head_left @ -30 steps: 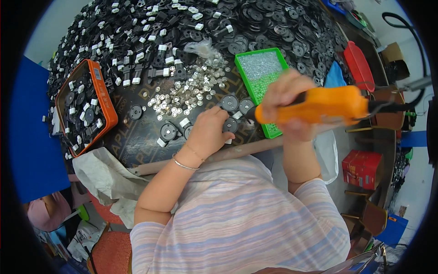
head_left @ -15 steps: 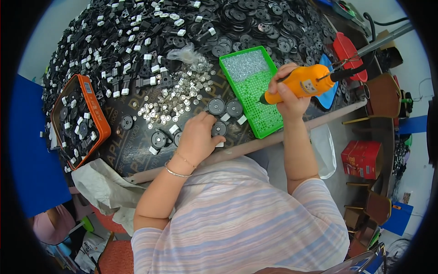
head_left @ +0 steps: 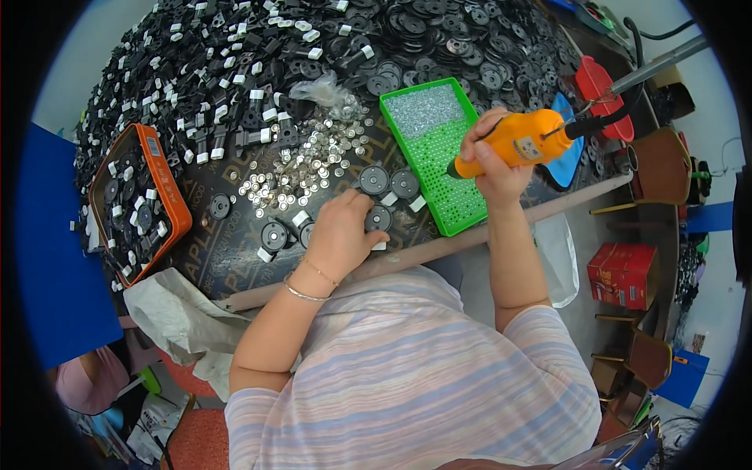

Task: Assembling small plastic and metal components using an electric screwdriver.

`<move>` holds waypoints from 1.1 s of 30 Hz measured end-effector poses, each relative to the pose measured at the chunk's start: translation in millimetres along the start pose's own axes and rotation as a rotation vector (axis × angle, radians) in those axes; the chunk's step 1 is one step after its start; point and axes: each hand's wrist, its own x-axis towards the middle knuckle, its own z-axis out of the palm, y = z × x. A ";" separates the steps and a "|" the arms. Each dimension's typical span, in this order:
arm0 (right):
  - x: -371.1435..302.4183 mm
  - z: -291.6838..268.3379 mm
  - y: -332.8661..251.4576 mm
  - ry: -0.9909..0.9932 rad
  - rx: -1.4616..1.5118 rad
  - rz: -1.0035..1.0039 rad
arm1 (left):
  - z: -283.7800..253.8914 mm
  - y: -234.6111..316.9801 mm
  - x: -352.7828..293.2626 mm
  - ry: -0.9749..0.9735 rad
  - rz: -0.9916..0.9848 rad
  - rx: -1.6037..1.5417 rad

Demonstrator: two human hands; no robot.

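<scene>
My left hand (head_left: 338, 233) rests on the tabletop, its thumb and fingers closed about the edge of a black disc part (head_left: 379, 219) with a white tab. Two more black discs (head_left: 374, 181) with white tabs lie just beyond its fingertips, and another (head_left: 274, 234) sits left of the wrist. Raised over the right side of a green tray (head_left: 448, 211), my right hand (head_left: 501, 168) grips an orange electric screwdriver (head_left: 523, 143). Its dark tip points left, above the tray's holes and apart from the discs. Small silver screws (head_left: 423, 110) fill the tray's far end.
Small round metal pieces (head_left: 301, 168) lie beyond my left hand. Black brackets with white ends (head_left: 227, 78) and black discs (head_left: 439, 39) are heaped across the back. An orange-rimmed box (head_left: 168, 184) of parts stands left. A pipe (head_left: 548, 205) runs along the near edge.
Both hands keep nearly the same place and hold. The whole view has shifted very slightly.
</scene>
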 end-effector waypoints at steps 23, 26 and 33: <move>-15.4 87.0 -5.4 -0.322 0.033 0.104 | 11.2 -16.3 3.6 -0.002 0.071 -0.007; -17.4 86.8 -1.8 -0.348 -0.027 0.083 | 14.7 -21.0 3.6 -0.031 0.067 0.006; -10.5 79.6 3.4 -0.405 0.003 -0.021 | 12.5 -19.4 3.0 -0.016 0.101 -0.049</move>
